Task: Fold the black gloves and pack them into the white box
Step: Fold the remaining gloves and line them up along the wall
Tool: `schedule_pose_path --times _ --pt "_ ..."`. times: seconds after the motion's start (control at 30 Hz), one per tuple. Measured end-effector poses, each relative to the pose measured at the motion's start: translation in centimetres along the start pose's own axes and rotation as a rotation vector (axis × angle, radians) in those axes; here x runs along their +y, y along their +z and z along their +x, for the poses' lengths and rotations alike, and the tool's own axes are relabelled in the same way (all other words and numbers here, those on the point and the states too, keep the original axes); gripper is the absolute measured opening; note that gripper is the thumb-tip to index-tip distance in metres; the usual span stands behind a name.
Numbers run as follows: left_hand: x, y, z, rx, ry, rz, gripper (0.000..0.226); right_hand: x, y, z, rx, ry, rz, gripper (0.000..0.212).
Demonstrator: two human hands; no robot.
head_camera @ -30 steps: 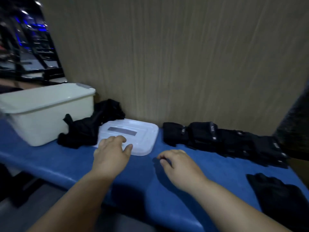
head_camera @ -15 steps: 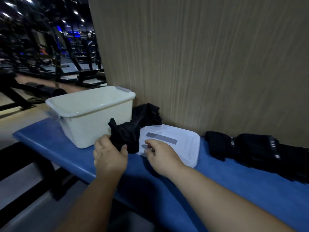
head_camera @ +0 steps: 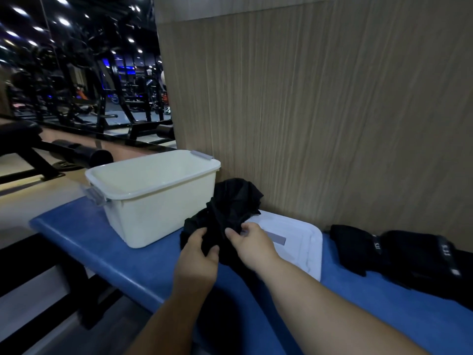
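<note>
With left hand (head_camera: 197, 256) and right hand (head_camera: 252, 243) each pinching the crumpled gloves (head_camera: 231, 204) at 3 o'clock of the box (head_camera: 153, 219), best separate one, flatten it, then fold.

Left hand (head_camera: 197, 261) and right hand (head_camera: 253, 245) grip black gloves (head_camera: 231, 204).

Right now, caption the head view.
Left hand and right hand grip crumpled black gloves beside the white box.
</note>
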State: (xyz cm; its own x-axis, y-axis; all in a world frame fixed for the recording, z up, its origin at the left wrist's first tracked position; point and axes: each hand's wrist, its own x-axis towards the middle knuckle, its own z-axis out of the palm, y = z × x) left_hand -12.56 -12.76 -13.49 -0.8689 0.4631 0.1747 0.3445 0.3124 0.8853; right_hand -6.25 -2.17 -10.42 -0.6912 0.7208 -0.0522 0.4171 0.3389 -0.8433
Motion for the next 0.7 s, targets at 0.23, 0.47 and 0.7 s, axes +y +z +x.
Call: schedule_pose_path --times 0.23,0.47,0.7 --pt "0.3 0.4 -0.4 -0.002 -0.016 -0.03 0.048 -0.3 -0.7 0.7 -0.008 0.039 -0.131 0.029" --pt "0.8 -0.1 -0.5 0.108 0.021 0.068 0.045 -0.4 -1.7 -0.3 0.074 0.045 0.054 0.018" --pt "2.5 0.7 -1.3 0.057 0.047 -0.087 0.024 0.8 -4.1 -1.7 0.282 -0.014 0.354 0.013"
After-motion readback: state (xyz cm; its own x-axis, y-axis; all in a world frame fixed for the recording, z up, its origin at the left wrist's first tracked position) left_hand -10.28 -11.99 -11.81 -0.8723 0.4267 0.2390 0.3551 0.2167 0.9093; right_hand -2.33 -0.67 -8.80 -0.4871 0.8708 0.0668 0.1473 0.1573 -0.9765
